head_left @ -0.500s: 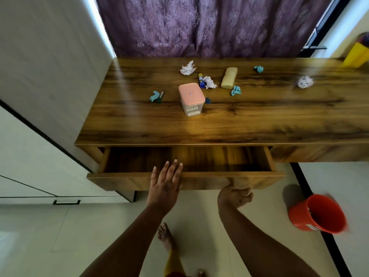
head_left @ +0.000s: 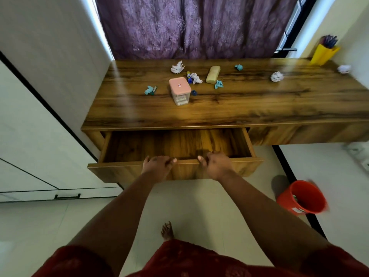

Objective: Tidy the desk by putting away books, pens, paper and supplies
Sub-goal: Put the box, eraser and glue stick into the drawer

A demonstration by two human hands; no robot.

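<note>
Both hands on the drawer front, clutter straight ahead

Left hand [head_left: 157, 164] and right hand [head_left: 216, 163] curl over the near edge of the open wooden drawer [head_left: 247, 163]; the pink-lidded clear plastic box [head_left: 180, 90] stands upright on the far wooden desk [head_left: 259, 104], slightly nearer the left hand.

- Daylight, soft, entering beside the purple patterned curtain [head_left: 191, 27].
- Pale glare streaks on the glossy brown wooden desk top [head_left: 259, 100].
- Edges bowed, blurred.

Drawer [head_left: 175, 144] interior open from above; pink-lidded box [head_left: 180, 90], crumpled scraps crowd desktop [head_left: 239, 104] centre.
</note>
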